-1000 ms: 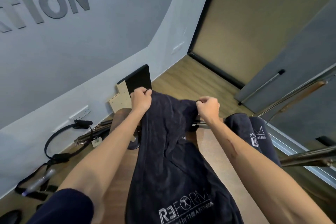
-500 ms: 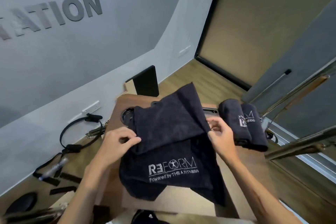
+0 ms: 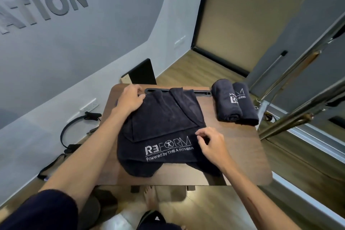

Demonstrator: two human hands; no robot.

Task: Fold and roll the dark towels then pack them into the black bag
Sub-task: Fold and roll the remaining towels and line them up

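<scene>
Wooden surface (image 3: pixel 242 155) carries two rolled towels (image 3: pixel 234 104), done by my reckoning. My left hand (image 3: pixel 130 99) presses flat a half-folded towel (image 3: pixel 164 129); right hand (image 3: pixel 211 142) fingers pinch its edge. Rolling and bagging remain.

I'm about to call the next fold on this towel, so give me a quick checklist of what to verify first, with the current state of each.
1. Towel lies on the table: ok, though its near edge hangs over the front.
2. First fold laid: ok, a flap is folded over the far part; the logo shows below it.
3. Left hand holds the far left corner down: ok, it rests on the cloth.
4. Right hand has the flap's right corner: cannot tell, fingers are curled at the edge.
5. Finished rolled towels lie apart from the work area: ok, two at the far right.
6. Black bag ready: cannot tell.
</scene>
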